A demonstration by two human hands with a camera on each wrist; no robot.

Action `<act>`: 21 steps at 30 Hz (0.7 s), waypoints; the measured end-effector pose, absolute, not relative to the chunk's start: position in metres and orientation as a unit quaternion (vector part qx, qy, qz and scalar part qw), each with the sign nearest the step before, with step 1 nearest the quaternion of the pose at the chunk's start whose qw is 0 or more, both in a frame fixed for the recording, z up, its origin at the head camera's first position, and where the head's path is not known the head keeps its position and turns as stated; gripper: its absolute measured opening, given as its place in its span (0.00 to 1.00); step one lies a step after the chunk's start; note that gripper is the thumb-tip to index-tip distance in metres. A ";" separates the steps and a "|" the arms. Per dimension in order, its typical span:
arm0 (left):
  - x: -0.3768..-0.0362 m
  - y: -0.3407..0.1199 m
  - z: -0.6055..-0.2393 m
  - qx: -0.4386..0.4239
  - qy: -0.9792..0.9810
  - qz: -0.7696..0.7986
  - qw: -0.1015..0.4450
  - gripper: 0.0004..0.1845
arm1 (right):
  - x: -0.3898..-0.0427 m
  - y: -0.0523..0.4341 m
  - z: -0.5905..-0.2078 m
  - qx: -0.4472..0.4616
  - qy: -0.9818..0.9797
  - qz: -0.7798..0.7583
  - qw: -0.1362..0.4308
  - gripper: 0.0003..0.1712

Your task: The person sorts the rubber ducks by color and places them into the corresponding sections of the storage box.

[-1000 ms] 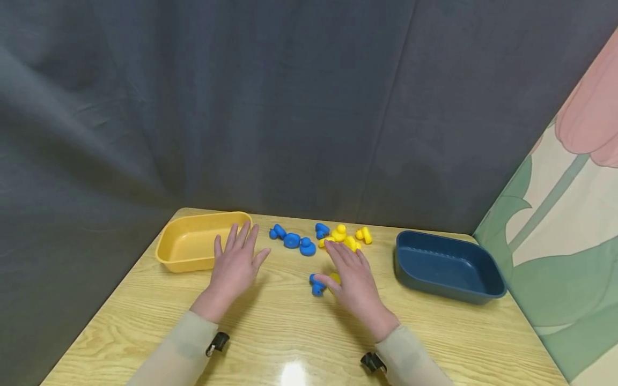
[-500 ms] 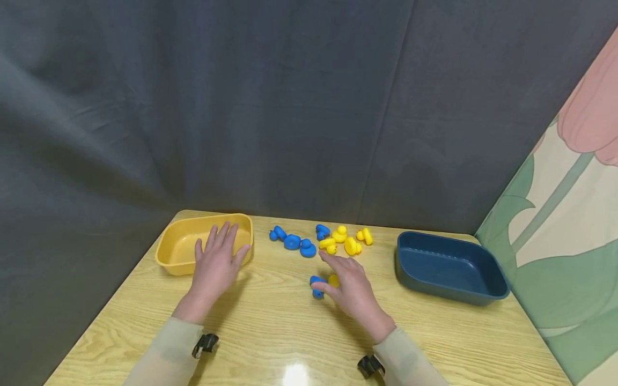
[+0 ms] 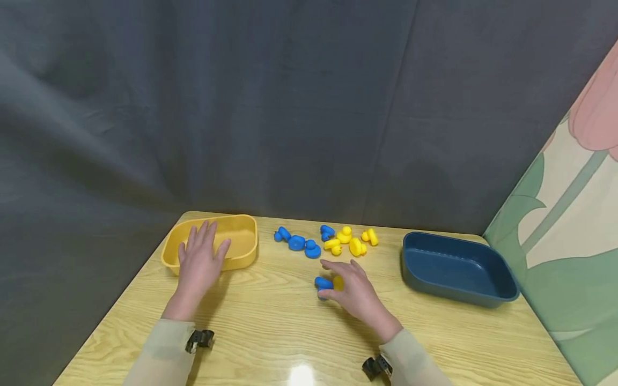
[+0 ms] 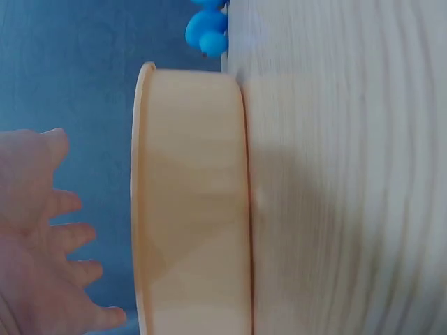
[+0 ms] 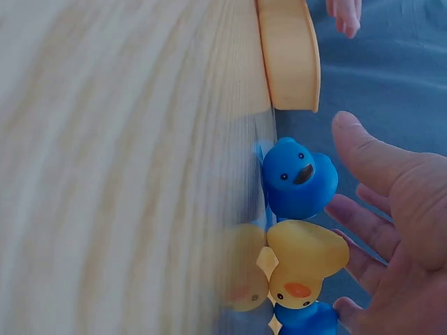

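Left hand: the left hand point(image 3: 198, 262) has slid leftward since a second ago, from the tabletop beside the yellow tray point(image 3: 241, 240) to over the tray's near wall; fingers spread and straight, gripping nothing, and whether they touch the rim I cannot tell.
Right hand: the right hand point(image 3: 354, 292) has drawn back from the far cluster toward the person; fingers relaxed and slightly spread, thumb beside the blue duck point(image 3: 322, 283) and yellow duck point(image 3: 338, 282) just in front of it, neither pinched.
Ducks by the right hand: both rest on the tabletop point(image 3: 270, 327), well right of the yellow tray, touching each other, where they lay before.
Meaning: judged from the poses, each hand is settling at its own target, nothing lifted yet.
Unchanged: blue trio point(image 3: 296, 244) and yellow group point(image 3: 350, 242) right of the yellow tray; blue tray point(image 3: 458, 268) further right.
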State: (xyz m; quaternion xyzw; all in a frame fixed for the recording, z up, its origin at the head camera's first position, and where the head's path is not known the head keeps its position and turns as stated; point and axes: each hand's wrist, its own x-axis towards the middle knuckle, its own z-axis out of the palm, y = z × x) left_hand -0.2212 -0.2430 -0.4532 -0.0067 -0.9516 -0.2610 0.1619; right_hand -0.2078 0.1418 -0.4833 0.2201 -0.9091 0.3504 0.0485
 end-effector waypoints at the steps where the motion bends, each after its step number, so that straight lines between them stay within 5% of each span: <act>1: -0.222 -0.245 -0.454 -0.005 -0.951 -0.264 0.163 0.40 | -0.208 0.143 -0.484 0.223 -0.908 0.351 0.045 0.41; 21: -0.226 -0.297 -0.472 0.035 -0.933 -0.292 0.207 0.36 | -0.212 0.143 -0.493 0.260 -0.917 0.296 0.054 0.37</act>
